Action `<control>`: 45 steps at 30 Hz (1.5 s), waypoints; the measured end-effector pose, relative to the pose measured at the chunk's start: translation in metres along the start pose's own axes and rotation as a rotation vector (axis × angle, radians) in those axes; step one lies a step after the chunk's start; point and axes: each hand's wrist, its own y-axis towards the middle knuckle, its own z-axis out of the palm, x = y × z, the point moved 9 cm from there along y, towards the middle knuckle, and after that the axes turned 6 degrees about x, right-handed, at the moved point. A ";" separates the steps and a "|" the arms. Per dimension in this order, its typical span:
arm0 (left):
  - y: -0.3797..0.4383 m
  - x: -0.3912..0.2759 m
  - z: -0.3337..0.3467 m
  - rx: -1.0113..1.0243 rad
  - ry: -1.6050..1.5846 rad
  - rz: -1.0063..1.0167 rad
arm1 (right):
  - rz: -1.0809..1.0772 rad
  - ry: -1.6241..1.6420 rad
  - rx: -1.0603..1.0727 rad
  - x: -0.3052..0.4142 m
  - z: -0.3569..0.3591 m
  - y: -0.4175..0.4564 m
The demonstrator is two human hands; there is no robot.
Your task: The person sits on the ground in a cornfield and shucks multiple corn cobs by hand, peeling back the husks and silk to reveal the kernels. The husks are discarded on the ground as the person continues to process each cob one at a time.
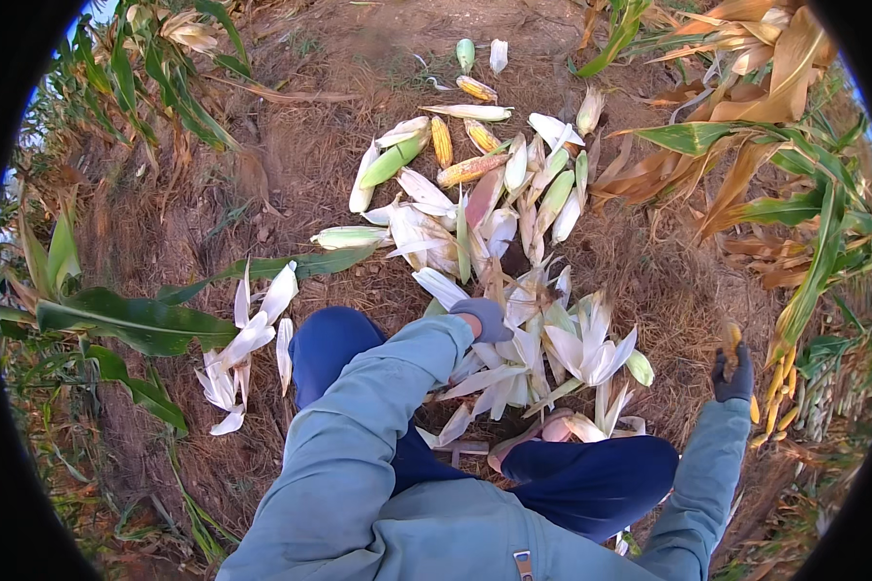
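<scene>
My right hand (734, 376), in a dark grey glove, is stretched out to the right. Its fingers hold a husked yellow corn cob (732, 335), which looks slightly blurred. My left hand (488, 320), gloved in grey, is above a heap of pale peeled corn husks (509, 378) between my legs. The back of that hand faces me, so its fingertips and anything in them are hidden. Beyond it is a pile of ears, many still in their husks (425, 236). Bare cobs, such as a speckled one (472, 170), lie among them.
Several yellow cobs (776, 385) lie on the ground beside my right hand. Torn husks (243, 348) are scattered left of my knee. Maize plants with green leaves (138, 319) and dry brown leaves (763, 87) stand on both sides. Straw covers the soil (298, 167).
</scene>
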 end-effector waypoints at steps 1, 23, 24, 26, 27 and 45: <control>-0.012 0.009 -0.033 -0.261 -0.146 -0.009 | -0.305 0.105 -0.052 0.084 -0.073 -0.008; 0.072 0.115 -0.061 -0.461 0.434 -0.203 | -0.213 -1.654 0.721 -0.140 0.298 -0.093; 0.061 0.106 -0.070 -0.594 0.492 -0.119 | -0.224 -1.650 0.688 -0.137 0.297 -0.089; 0.056 0.105 -0.060 -0.727 0.645 -0.051 | -0.159 -1.635 0.666 -0.137 0.290 -0.084; 0.050 0.099 -0.060 -0.797 0.727 -0.014 | -0.133 -1.624 0.650 -0.136 0.287 -0.082; -0.079 0.061 -0.197 -0.881 -0.901 0.467 | -0.432 -1.398 0.677 -0.134 0.327 -0.088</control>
